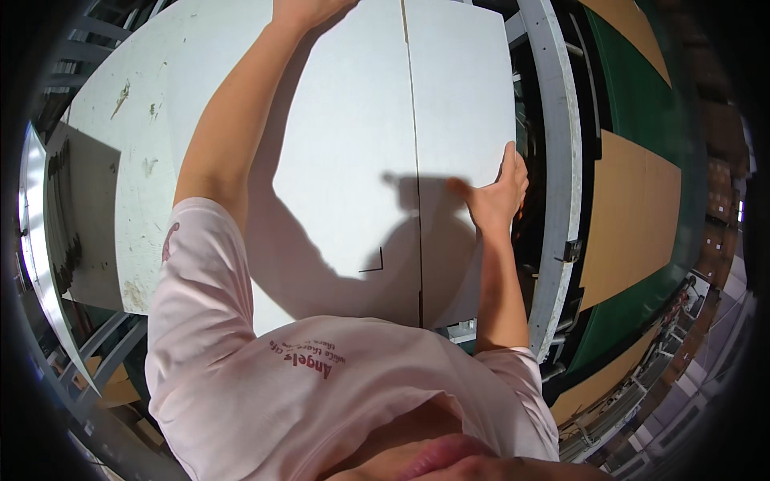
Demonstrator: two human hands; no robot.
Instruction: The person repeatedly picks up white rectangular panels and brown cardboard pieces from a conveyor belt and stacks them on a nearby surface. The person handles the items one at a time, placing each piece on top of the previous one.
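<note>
A large white board [345,128] lies flat before me, with a long thin slit running down it and a small black corner mark near my body. Its right edge meets my right hand [499,192], whose thumb stretches over the top face while the fingers lie along the side. At the far end, my left hand [309,10] reaches over the left part of the board. The upper border of the view cuts it off, so its fingers are hidden. My shadow falls across the board's near half.
Left of the board spreads a scuffed pale tabletop [144,160]. A grey metal rail [557,160] runs along the right side. Beyond it, brown cardboard sheets [634,216] lie on a green surface [634,104]. A bright curved metal strip [40,240] stands far left.
</note>
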